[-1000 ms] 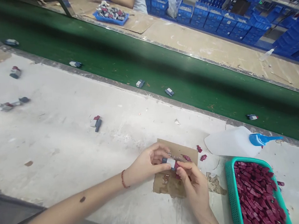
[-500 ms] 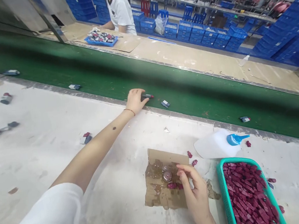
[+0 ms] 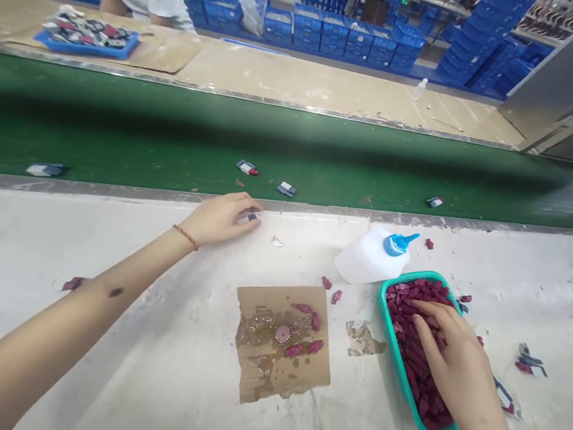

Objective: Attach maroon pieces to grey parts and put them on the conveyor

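My left hand [image 3: 227, 219] rests at the near edge of the green belt, its fingers closed around a small grey-and-white plastic part [image 3: 251, 217] that is mostly hidden. My right hand [image 3: 456, 354] reaches over a green basket [image 3: 397, 359], thumb and fingers apart, fingertips touching the small maroon pieces [image 3: 420, 364] heaped in it. Between the hands lies a piece of cardboard [image 3: 261, 384] wet with clear liquid. On it are a small round cap-like thing [image 3: 282, 335] and several maroon pieces [image 3: 294, 351].
A white bottle with a blue nozzle [image 3: 365, 258] lies behind the basket. Grey-and-white parts [image 3: 287, 189] sit on the green belt [image 3: 170, 151]. Across it, a person [image 3: 162, 5] is beside a blue tray [image 3: 126, 48] of parts. More parts [image 3: 530, 364] lie right of the basket.
My left hand has drawn back from the belt to its near edge with a small part. My right hand has moved from the cardboard into the basket. The view has swung right.
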A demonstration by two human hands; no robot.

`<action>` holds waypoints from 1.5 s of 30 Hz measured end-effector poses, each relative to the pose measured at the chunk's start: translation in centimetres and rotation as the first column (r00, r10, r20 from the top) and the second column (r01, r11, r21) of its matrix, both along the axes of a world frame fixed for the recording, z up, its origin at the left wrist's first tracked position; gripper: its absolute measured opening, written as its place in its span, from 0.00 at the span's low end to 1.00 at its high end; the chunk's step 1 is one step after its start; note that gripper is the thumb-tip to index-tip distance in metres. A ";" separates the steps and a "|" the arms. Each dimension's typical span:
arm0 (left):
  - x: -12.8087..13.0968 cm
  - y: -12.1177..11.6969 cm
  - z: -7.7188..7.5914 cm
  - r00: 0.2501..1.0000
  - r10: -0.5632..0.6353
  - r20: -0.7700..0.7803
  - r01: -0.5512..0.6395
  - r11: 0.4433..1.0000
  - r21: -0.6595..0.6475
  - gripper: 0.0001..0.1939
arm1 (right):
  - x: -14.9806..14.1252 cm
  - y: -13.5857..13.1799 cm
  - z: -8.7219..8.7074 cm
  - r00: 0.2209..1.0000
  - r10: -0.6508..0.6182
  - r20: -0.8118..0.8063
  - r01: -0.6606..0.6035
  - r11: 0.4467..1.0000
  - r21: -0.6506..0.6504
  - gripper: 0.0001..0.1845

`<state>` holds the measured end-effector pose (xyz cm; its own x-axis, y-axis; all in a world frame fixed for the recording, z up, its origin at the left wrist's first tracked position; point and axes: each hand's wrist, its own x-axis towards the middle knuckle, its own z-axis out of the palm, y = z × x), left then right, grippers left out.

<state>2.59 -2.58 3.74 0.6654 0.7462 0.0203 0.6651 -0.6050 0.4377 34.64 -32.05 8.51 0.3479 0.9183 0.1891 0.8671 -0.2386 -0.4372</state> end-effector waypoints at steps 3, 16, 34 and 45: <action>3.6 0.0 -0.2 0.998 0.016 0.055 -0.022 0.994 0.111 0.20 | 1.6 0.5 -1.2 0.993 0.121 0.008 -0.119 0.987 -0.104 0.12; 11.9 1.7 -2.0 0.991 0.066 0.118 -0.084 0.986 0.147 0.18 | 0.3 3.1 -1.8 0.964 0.036 -0.264 -0.082 0.982 -0.167 0.08; 0.7 -3.8 -3.0 0.995 0.059 -0.085 -0.022 0.923 0.383 0.17 | -0.4 2.9 -0.9 0.564 -0.065 -0.823 0.205 0.977 0.064 0.15; -1.4 -11.6 -0.4 0.666 0.484 0.568 -0.125 0.823 -0.554 0.21 | -8.1 5.7 0.6 0.255 -0.089 -0.963 -0.085 0.990 -0.115 0.20</action>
<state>1.19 -14.19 3.38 0.3348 0.9420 -0.0234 0.1967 -0.0456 0.9794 26.50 -26.38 9.16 0.1925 0.8988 -0.3938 -0.1792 -0.3624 -0.9146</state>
